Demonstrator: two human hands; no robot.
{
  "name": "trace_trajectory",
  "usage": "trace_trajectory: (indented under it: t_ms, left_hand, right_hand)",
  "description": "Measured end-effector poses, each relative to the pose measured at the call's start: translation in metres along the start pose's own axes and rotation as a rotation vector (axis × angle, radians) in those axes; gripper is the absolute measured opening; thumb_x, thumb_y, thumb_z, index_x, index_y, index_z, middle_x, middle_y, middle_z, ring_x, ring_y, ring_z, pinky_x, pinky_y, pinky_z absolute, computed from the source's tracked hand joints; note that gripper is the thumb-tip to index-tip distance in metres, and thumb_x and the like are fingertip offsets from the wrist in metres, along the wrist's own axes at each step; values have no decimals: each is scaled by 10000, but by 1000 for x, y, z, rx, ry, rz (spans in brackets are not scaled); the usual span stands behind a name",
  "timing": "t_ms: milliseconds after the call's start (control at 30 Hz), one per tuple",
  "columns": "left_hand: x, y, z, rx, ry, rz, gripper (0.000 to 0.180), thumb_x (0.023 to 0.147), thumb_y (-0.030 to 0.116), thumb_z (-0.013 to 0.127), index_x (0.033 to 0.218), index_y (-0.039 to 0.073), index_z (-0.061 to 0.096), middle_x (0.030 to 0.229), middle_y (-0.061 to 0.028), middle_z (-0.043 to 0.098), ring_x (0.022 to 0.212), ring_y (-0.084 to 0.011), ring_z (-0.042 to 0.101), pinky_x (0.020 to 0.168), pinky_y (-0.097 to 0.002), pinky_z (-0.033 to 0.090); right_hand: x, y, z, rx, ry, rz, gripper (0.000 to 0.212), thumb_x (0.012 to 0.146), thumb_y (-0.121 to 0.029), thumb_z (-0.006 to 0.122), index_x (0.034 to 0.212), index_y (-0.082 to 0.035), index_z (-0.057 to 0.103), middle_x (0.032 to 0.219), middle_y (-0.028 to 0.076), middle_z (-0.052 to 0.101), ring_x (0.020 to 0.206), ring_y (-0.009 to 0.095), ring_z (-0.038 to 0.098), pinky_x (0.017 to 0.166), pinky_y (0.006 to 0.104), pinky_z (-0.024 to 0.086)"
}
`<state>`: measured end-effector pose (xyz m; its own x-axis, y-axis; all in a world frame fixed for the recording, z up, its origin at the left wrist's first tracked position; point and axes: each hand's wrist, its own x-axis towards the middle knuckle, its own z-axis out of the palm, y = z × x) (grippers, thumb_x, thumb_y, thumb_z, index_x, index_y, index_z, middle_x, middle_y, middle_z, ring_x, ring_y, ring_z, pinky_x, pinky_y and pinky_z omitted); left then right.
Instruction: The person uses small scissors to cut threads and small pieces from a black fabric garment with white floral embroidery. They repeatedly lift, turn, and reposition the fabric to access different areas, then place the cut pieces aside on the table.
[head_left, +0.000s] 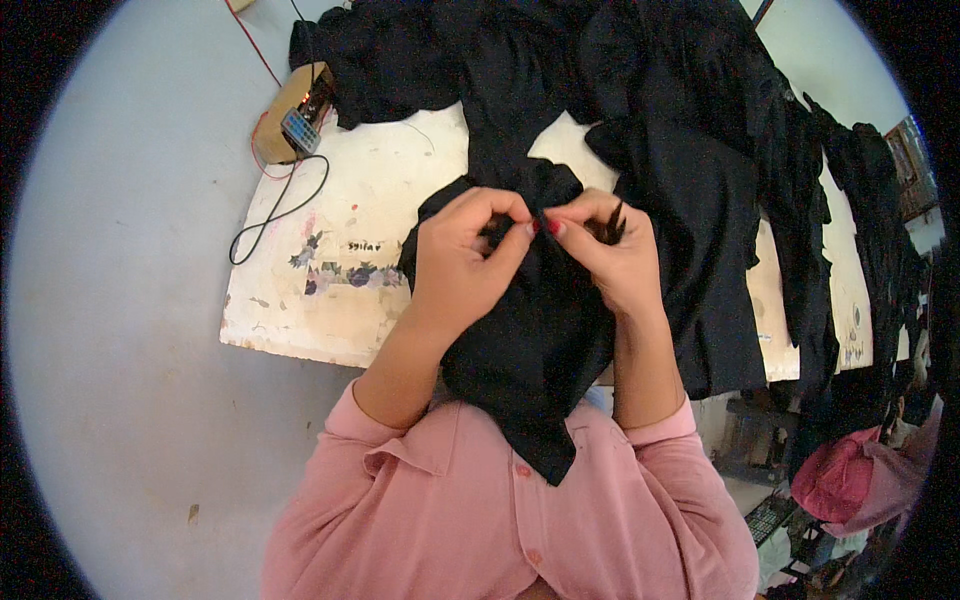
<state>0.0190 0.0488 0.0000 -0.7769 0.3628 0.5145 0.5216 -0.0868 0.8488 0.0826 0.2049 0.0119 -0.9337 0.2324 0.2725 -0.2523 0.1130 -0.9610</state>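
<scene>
A piece of black cloth (530,330) hangs over the table's near edge and down against my pink shirt. Above its upper part, my left hand (465,255) is closed, thumb and forefinger pinching at the cloth. My right hand (620,255) meets it from the other side, fingertips pinched too, almost touching the left ones. A small dark brown thing (608,225) shows in the curl of my right fingers; its kind is unclear. Whatever fine detail lies between the fingertips is too small to make out.
Heaped black cloth (560,60) covers the back and right of the worn pale table (330,320). At the back left lie a brown box-shaped device (285,125) with a keypad and a looped black cable (262,225). A pink cloth (840,475) is at the lower right.
</scene>
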Motion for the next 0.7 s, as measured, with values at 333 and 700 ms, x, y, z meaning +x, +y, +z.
trace_trajectory:
  t_ms: [333,700]
  left_hand:
    - [1,12,-9,-475,-93,-520,223,836,32,667,1048,-6,609,931,-53,647,803,-63,607,663,-179,497]
    - [-5,1,-6,-553,-129,-402,330,854,-8,634,1144,24,479,940,-36,609,837,-63,574,714,-201,482]
  right_hand:
    - [-3,3,21,-580,184,-445,198,672,-57,729,786,-67,567,749,98,597,653,253,615,554,298,480]
    - [-16,10,30,-441,233,-484,177,752,-55,664,907,-65,579,761,62,576,644,181,579,564,264,463]
